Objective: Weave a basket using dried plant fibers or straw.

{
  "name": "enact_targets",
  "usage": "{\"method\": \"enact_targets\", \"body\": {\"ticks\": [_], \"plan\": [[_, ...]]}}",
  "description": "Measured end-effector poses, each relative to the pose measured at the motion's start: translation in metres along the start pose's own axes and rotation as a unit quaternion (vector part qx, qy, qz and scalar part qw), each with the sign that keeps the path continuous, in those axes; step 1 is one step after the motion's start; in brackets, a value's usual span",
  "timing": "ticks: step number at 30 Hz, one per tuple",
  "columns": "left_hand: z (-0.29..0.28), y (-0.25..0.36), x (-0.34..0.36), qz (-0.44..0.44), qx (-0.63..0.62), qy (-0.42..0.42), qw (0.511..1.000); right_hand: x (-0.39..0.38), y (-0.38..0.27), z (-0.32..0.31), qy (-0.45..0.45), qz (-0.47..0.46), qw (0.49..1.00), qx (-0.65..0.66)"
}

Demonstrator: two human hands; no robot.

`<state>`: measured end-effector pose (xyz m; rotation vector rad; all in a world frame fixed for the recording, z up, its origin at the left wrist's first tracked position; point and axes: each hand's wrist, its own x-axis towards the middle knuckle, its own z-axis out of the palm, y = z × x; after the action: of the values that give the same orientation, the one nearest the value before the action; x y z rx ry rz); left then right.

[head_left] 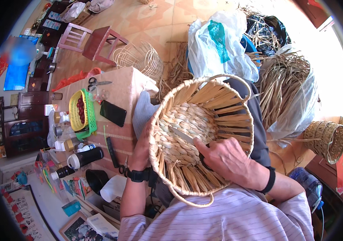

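A round woven straw basket (pixel 187 116) rests on my lap with its mouth facing up. It has a braided bottom, flat strips up its sides, a corded rim and a looped handle at each end. Against the basket's left outer wall is my left hand (pixel 141 148), closed on it, its fingertips hidden behind the rim. Inside the basket, my right hand (pixel 225 158) grips dark-handled scissors (pixel 182 135), their grey blade pointing up and left over the braided bottom. Part of the scissors' handle is covered by my fingers.
On the cloth-covered table (pixel 119 88) at left lie a phone (pixel 113 113), other scissors (pixel 99 83) and a green-yellow basket (pixel 89 114) of red fruit. Beyond stand a wooden chair (pixel 99 44) and a wire-like frame (pixel 139 60). Dried straw bundles (pixel 286 88) and woven baskets (pixel 326 140) fill the right.
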<state>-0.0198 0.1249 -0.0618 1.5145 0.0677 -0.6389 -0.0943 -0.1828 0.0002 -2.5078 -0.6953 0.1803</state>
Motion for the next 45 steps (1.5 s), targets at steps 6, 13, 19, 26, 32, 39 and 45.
{"method": "enact_targets", "body": {"ticks": [6,13,19,26,32,39,45], "plan": [[-0.006,-0.003,-0.012,0.039,-0.053,-0.036,0.997,-0.015,0.014,-0.055,-0.086,0.055,0.993,0.065],[-0.008,-0.006,-0.004,0.029,-0.042,-0.029,0.998,-0.033,0.006,-0.069,-0.181,-0.02,0.983,0.01],[-0.009,-0.008,-0.009,0.031,-0.025,-0.025,0.999,-0.045,0.007,-0.049,0.042,-0.126,0.987,-0.092],[-0.014,-0.008,-0.011,0.041,-0.009,-0.028,0.999,-0.05,0.002,-0.049,-0.043,-0.106,0.983,-0.142],[-0.014,-0.011,-0.008,0.047,0.005,-0.019,0.999,-0.046,-0.004,-0.06,-0.093,-0.068,0.988,-0.1],[-0.013,-0.01,-0.001,0.056,0.022,-0.014,0.998,-0.046,0.009,-0.046,-0.005,-0.053,0.998,-0.044],[-0.002,0.003,-0.002,0.06,-0.019,-0.041,0.997,-0.031,0.009,-0.056,-0.122,0.1,0.985,-0.063]]}}
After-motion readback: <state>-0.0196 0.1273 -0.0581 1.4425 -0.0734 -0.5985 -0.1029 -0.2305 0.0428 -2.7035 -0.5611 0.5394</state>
